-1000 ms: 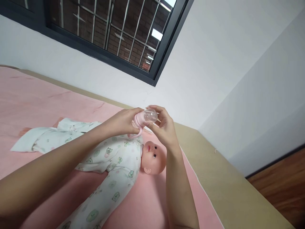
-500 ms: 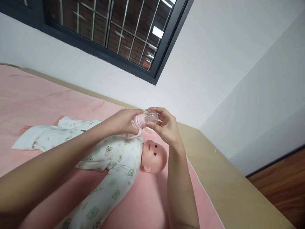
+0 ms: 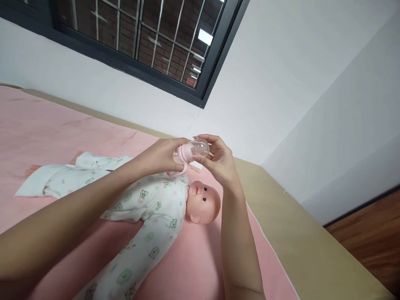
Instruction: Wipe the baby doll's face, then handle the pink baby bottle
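Note:
Above the doll's chest I hold a baby bottle with a pink collar, pink handles and a clear domed cap. My left hand wraps around the bottle's body and a handle. The thumb and fingers of my right hand close on the clear cap, which still sits over the collar. Below lies a baby doll on its back, dressed in a white outfit with green and pink prints. Its head is just under my right wrist.
A pink sheet covers much of the wooden surface. Behind the hands lies a small white object, partly hidden. White walls and a dark-framed barred window rise behind.
Both hands and the bottle have risen slightly in the view. The grip on bottle and cap looks the same, and more of the small white object shows.

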`<act>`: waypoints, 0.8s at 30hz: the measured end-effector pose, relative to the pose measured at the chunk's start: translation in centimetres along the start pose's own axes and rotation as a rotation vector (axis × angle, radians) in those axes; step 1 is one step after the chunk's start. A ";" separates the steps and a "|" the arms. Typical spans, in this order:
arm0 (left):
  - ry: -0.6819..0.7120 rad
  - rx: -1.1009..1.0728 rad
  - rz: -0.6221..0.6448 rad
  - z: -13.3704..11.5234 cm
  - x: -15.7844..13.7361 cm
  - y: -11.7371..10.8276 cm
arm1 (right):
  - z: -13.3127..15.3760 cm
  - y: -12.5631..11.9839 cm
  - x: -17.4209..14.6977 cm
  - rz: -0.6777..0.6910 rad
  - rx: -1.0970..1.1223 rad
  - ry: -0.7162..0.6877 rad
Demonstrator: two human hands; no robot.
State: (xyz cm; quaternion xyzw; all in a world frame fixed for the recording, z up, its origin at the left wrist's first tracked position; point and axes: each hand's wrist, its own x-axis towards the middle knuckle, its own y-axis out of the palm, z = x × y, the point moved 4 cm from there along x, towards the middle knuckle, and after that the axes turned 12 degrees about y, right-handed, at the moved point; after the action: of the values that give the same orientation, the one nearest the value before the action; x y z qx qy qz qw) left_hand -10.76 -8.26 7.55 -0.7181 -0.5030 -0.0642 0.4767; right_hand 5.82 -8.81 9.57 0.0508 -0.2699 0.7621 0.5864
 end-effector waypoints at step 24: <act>-0.168 0.192 -0.094 4.3 0.4 -1.9 | -19.2 -11.1 1.7 -0.636 -0.292 0.397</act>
State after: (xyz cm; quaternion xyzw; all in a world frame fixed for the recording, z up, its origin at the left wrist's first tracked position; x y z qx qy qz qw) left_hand -13.73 -4.71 6.61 -0.6478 -0.5780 0.0223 0.4958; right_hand 20.11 3.53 -2.15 -0.1004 -0.2275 0.4912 0.8348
